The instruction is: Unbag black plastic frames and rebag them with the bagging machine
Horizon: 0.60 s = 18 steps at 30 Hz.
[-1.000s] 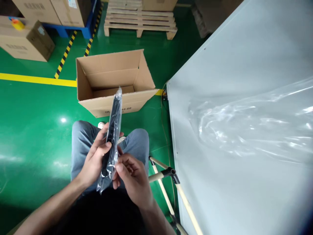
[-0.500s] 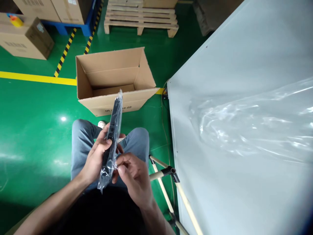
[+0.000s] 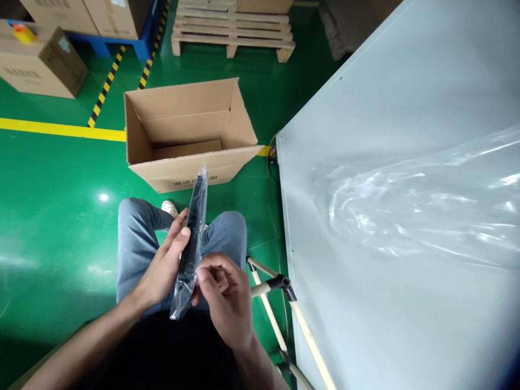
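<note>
A long black part in a clear plastic bag is held slantwise above my lap; its exact kind I cannot make out. My left hand grips it from the left, thumb on top and fingers underneath. On the other side, my right hand pinches the edge of the bag between thumb and fingertips, near the part's lower end. Beyond the bag's far tip, an open cardboard box stands on the floor in front of my knees.
To my right is a large pale grey surface with a sheet of clear plastic film on it. A frame of cream tubes stands beside my right leg. Farther off are a wooden pallet and closed cartons.
The bagged part has turned slightly more upright and shifted a little to the right and nearer me. Both hands keep hold of it, the left having moved slightly right.
</note>
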Motion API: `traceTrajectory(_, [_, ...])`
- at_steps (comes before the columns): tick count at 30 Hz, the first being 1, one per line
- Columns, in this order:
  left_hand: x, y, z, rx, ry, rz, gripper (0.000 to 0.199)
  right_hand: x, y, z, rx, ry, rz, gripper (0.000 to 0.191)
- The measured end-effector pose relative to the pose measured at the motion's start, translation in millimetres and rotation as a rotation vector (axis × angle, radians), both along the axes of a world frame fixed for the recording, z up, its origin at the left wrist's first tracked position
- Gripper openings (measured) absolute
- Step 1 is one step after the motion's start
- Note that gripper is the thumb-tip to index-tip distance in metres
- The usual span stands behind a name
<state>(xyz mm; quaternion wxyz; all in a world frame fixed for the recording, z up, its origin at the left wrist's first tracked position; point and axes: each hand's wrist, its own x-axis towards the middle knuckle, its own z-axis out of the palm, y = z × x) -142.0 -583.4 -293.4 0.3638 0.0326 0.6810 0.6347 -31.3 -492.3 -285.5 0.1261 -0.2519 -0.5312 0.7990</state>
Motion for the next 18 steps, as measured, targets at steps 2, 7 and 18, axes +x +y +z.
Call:
traceTrajectory(2, [-2,-8,3.4,-0.127,0.256,-0.010,0.058,2,1,-0.2,0.146,-0.029,-0.073,0.020])
traceTrajectory(7, [-10,-33,26.4,-0.170,0.442,-0.326,0.032,2,-3,-9.8,0.337,-0.093,-0.143,0.016])
traceTrajectory(18, [-16,-44,28.3,-0.290,0.632,-0.453,0.015,-4,-17,-23.0,0.831,0.005,-0.153,0.011])
